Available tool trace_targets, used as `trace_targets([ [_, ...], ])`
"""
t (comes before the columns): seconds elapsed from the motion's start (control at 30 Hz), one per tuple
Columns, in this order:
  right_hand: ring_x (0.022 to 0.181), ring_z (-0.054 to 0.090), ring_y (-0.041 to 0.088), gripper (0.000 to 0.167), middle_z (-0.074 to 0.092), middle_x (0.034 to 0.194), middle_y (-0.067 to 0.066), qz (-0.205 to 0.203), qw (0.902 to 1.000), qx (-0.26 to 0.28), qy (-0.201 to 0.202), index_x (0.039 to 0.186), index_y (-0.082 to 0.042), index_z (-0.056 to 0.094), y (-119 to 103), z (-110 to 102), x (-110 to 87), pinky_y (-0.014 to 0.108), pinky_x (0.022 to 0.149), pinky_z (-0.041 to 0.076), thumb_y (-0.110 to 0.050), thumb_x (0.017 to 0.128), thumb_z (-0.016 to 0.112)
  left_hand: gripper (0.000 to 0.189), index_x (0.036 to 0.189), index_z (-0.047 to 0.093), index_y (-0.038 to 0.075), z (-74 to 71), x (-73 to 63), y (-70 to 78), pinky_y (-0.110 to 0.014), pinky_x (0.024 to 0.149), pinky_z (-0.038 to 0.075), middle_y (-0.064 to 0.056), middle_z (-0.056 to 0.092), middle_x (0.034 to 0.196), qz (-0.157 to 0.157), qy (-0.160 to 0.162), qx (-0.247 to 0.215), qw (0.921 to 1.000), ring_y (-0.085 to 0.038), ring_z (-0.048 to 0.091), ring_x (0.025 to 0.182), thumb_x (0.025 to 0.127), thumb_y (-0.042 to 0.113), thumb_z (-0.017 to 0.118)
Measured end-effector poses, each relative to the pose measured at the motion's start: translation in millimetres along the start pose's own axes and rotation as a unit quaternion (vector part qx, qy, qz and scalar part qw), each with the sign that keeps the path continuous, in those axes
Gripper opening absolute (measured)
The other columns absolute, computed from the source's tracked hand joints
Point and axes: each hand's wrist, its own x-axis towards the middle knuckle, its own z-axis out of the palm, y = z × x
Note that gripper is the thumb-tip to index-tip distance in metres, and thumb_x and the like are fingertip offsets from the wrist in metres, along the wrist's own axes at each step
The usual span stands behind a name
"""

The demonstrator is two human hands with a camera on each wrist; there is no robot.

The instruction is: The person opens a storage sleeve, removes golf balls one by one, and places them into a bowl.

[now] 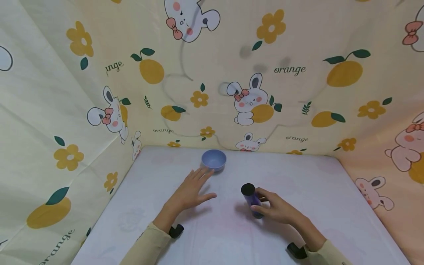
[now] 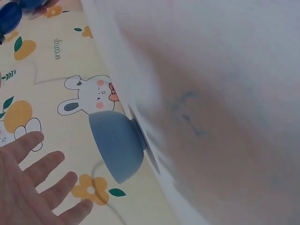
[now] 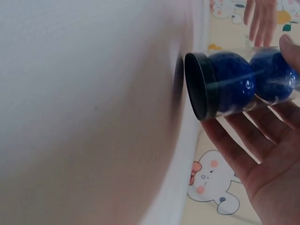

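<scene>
My right hand [image 1: 279, 209] grips a clear cylindrical tube [image 1: 253, 200] with black ends, its thumb and fingers round the sides. Dark blue balls [image 3: 229, 82] fill the tube, stacked one above the other, as the right wrist view shows. The tube stands nearly upright, its lower black cap [image 3: 199, 86] just over or on the table; which of the two I cannot tell. My left hand [image 1: 189, 189] hovers over the table with fingers spread, holding nothing. Just beyond its fingertips a light blue bowl [image 1: 214, 160] rests upright.
A white-covered table [image 1: 159, 235] extends under both hands. Curtains [image 1: 212, 117] printed with rabbits, oranges and flowers enclose its back and both sides. The bowl sits near the back edge. Dark wrist cameras [image 1: 296, 251] are strapped at both sleeves.
</scene>
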Motion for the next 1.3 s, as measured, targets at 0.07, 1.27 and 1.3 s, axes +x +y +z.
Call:
trace_targets([
  [0.07, 0.118, 0.07, 0.031, 0.035, 0.07, 0.118, -0.007, -0.001, 1.0, -0.005, 0.006, 0.129, -0.018, 0.062, -1, 1, 1.4, 0.059, 0.103, 0.055, -0.039, 0.104, 0.074, 0.091, 0.171, 0.028, 0.017, 0.2, 0.6, 1.6, -0.058, 0.131, 0.019, -0.015, 0.03, 0.175, 0.006, 0.005, -0.014, 0.9999, -0.035, 0.028, 0.161, 0.102, 0.065, 0.063],
  [1.27, 0.108, 0.07, 0.027, 0.053, 0.071, 0.129, 0.014, 0.002, 0.9931, -0.062, 0.1, 0.142, -0.029, 0.06, -14, 8, 26.5, 0.046, 0.085, 0.06, -0.042, 0.096, 0.082, 0.059, 0.148, 0.055, 0.026, 1.4, 35.0, 46.4, -0.037, 0.101, 0.058, 0.007, 0.065, 0.137, 0.065, 0.032, -0.171, 0.9827, -0.011, 0.065, 0.117, 0.098, 0.04, 0.081],
  [1.3, 0.109, 0.07, 0.028, 0.054, 0.071, 0.13, 0.015, 0.003, 0.9927, -0.063, 0.103, 0.143, -0.028, 0.06, -15, 8, 26.3, 0.047, 0.085, 0.06, -0.043, 0.096, 0.082, 0.058, 0.148, 0.055, 0.026, 1.1, 35.5, 47.1, -0.038, 0.1, 0.058, 0.007, 0.065, 0.137, 0.064, 0.031, -0.173, 0.9824, -0.01, 0.065, 0.115, 0.098, 0.04, 0.081],
])
